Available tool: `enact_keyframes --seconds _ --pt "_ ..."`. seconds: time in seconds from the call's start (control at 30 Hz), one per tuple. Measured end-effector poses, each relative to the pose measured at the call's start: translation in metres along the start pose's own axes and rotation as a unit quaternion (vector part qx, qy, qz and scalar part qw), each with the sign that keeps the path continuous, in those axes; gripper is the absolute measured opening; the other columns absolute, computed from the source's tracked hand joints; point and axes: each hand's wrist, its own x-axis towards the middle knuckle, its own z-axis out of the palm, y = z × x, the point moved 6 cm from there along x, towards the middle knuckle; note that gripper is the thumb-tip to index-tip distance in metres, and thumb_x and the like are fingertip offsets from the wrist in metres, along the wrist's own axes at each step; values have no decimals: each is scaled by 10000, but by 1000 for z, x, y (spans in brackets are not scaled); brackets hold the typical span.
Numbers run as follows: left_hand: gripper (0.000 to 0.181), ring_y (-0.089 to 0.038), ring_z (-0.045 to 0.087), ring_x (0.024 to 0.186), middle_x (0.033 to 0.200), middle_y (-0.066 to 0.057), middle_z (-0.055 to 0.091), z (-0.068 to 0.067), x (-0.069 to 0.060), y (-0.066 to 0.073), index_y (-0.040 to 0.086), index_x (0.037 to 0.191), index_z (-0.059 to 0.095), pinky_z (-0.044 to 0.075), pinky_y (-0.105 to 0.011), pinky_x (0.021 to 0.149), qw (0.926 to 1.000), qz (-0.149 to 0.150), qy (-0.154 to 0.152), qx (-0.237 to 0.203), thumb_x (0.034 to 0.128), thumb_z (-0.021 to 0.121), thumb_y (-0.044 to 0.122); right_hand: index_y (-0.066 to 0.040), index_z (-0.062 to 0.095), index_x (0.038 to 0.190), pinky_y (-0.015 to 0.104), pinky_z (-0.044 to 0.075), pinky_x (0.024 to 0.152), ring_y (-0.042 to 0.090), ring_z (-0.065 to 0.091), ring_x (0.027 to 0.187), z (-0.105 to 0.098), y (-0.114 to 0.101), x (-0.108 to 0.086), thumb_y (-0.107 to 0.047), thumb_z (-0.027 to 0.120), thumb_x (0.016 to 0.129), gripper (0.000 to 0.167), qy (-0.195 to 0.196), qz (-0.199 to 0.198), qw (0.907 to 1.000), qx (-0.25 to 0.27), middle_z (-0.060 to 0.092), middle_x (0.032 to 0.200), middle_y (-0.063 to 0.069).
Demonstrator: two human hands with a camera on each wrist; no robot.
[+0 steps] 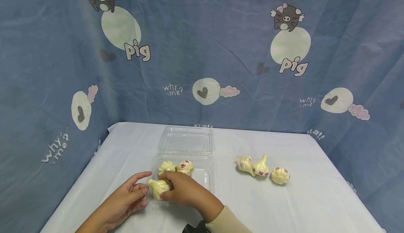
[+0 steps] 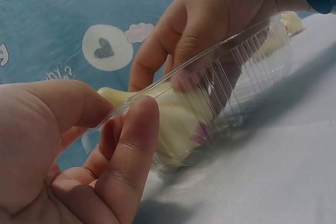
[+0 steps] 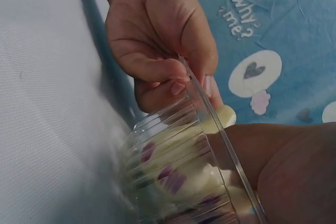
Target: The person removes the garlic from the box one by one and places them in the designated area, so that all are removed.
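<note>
A clear plastic box (image 1: 204, 173) lies with its lid (image 1: 188, 140) folded back. My right hand (image 1: 186, 191) grips a garlic bulb (image 1: 159, 188) inside the box's near left corner, its stem pointing left. Two more bulbs, one plain (image 1: 166, 167) and one with purple patches (image 1: 185, 167), sit behind it in the box. My left hand (image 1: 121, 205) pinches the box's rim at the left, plainly seen in the left wrist view (image 2: 79, 145) and the right wrist view (image 3: 163, 40).
On the white cloth (image 1: 252, 205) to the right of the box are three garlic bulbs: two touching (image 1: 245, 164) (image 1: 261, 167) and one (image 1: 280, 175) a little apart. A blue patterned curtain (image 1: 202, 50) hangs behind the table. A black object (image 1: 196, 228) shows at the bottom edge.
</note>
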Motion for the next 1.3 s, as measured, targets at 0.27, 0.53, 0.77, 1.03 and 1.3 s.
enact_keyframes --seconds 0.27,0.53,0.77,1.03,1.3 --pt "606 -64 648 839 1029 39 580 1 -1 2 174 1607 247 619 -248 820 10000 12 61 45 1092 562 119 -170 682 1300 229 511 922 -14 574 1038 0 -2 -1 -174 810 919 401 28 -76 10000 -45 693 1222 -98" --pt "601 -69 646 837 1032 39 585 1 -2 2 179 1605 247 616 -250 820 10000 28 4 11 1094 558 119 -176 684 1283 233 514 919 -11 577 1040 -1 -2 -2 -159 788 927 371 175 -179 9996 -138 699 1212 -85" --pt "589 -70 647 845 1041 45 588 2 -2 3 162 1606 248 618 -255 829 10000 62 -64 0 1100 543 114 -190 680 1306 239 517 931 0 579 1080 -6 -5 -4 -182 771 943 374 267 -263 9989 -282 692 1236 -92" --pt "590 -67 629 843 1045 47 574 1 0 4 148 1601 262 616 -258 819 9999 103 28 131 1092 557 109 -160 671 1336 234 518 943 -7 579 1092 -16 -9 -8 -165 745 950 393 329 -460 9981 -241 685 1286 -74" --pt "554 -76 614 826 1026 58 569 0 0 2 184 1576 311 612 -259 807 9999 78 64 121 1088 558 94 -179 666 1350 234 515 984 7 572 1167 -21 -7 -13 -165 745 951 407 365 -525 9978 -200 665 1353 -68"
